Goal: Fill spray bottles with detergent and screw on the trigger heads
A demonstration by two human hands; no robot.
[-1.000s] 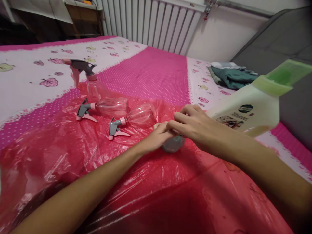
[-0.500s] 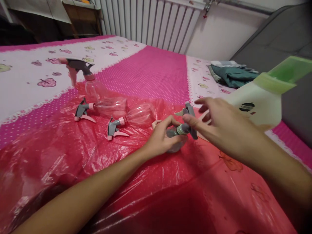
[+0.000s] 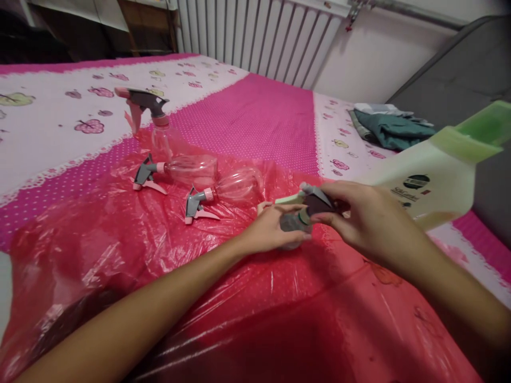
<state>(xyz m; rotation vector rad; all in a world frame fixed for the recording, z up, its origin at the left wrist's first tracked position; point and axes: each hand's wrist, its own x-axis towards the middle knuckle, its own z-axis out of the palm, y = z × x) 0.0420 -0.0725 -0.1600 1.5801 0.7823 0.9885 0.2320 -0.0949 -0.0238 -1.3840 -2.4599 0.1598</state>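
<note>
Red plastic sheeting [image 3: 239,308] covers part of a pink-and-white bed [image 3: 279,119]. Over it, the left hand [image 3: 270,229] clasps the body of a grey spray bottle [image 3: 290,222] while the right hand [image 3: 357,207] pinches its trigger head [image 3: 318,200]; to the left lie two pink spray bottles [image 3: 194,169], a third bottle [image 3: 162,140] stands beyond, and a green-topped jug [image 3: 451,173] is near the right hand.
</note>
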